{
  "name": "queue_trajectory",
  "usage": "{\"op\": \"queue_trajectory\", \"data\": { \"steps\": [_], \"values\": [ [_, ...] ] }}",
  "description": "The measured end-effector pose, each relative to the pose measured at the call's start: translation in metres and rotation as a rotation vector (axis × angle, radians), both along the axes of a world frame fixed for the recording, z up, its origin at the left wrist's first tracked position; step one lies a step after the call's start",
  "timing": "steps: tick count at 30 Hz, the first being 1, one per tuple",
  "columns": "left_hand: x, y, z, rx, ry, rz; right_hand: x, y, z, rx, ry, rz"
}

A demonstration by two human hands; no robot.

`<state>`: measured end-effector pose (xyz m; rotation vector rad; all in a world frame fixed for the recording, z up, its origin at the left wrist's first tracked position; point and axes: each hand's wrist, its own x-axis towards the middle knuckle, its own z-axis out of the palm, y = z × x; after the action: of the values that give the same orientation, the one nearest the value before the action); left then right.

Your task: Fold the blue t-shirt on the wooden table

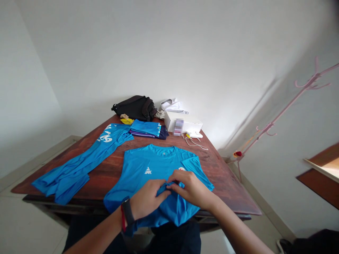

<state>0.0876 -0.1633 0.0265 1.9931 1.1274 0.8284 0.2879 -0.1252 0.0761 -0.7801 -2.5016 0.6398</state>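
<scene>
A blue T-shirt [156,164] with white chest prints lies face up, its collar toward the far side and its lower part draped over the table's near edge. My left hand [150,197], below a dark wristband and a red string, pinches a fold of the shirt's front. Right beside it my right hand [187,187] grips the same gathered fabric, fingertips almost meeting the left ones. What lies between the fingertips, apart from cloth, is hidden. Left of the shirt stretches a second blue garment [87,155] with white lettering, loosely bunched lengthwise.
Folded clothes [147,128] are stacked farther back on the wooden table [225,197]. Behind them sit a black bag [135,107], a white box [189,123] and a white cable [197,144]. A pink coat stand [286,106] leans at the right wall.
</scene>
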Motion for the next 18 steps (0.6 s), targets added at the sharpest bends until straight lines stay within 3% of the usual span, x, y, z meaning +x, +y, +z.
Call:
{"op": "queue_trajectory", "data": {
  "steps": [5, 9, 15, 18],
  "values": [
    [-0.007, -0.019, -0.023, -0.017, 0.178, 0.094, 0.013, -0.007, 0.011, -0.032, 0.056, -0.013],
    [-0.014, -0.036, -0.046, -0.029, 0.206, 0.133, 0.023, -0.014, 0.017, -0.072, 0.160, -0.023],
    [-0.032, -0.060, -0.064, -0.041, 0.246, 0.219, 0.037, -0.019, 0.028, -0.091, 0.311, -0.117],
    [-0.045, -0.071, -0.091, -0.044, 0.307, 0.267, 0.046, -0.021, 0.030, -0.105, 0.377, -0.143]
  ]
}}
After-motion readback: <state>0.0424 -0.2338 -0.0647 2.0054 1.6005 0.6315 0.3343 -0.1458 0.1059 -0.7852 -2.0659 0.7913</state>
